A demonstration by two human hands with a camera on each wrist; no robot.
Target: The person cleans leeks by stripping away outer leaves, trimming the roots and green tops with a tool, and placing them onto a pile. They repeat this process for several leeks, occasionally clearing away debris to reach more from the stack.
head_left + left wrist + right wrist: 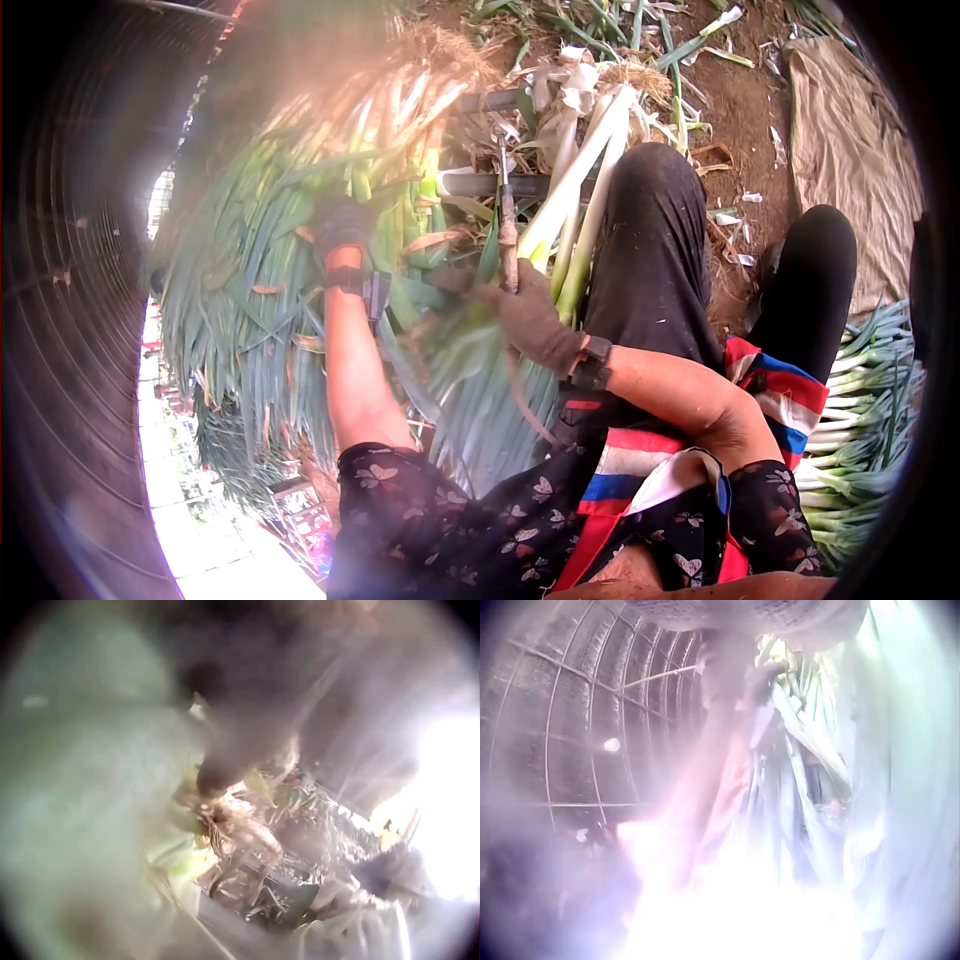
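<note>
My right hand (535, 320), in a dark glove, holds a knife (509, 235) by its worn wooden handle; the narrow blade points away from me. Beside it, several trimmed leeks (590, 165) lean against my knee, white ends up. Blurred green leaves (465, 350) hang below this hand. In a dark glove too, my left hand (342, 222) reaches into a big heap of leeks (250, 230). Its fingers are blurred among the stalks, and I cannot tell whether they grip one. Dry roots (240, 825) show close to that hand in the left wrist view.
Dark bars (490, 185) run beneath the leeks in front of me. Peelings and cut leaves litter the bare soil (735, 120). A tan cloth (850, 160) lies at the right, with a row of leeks (850, 430) behind it. Dark ribbed sheeting (80, 300) rises at the left.
</note>
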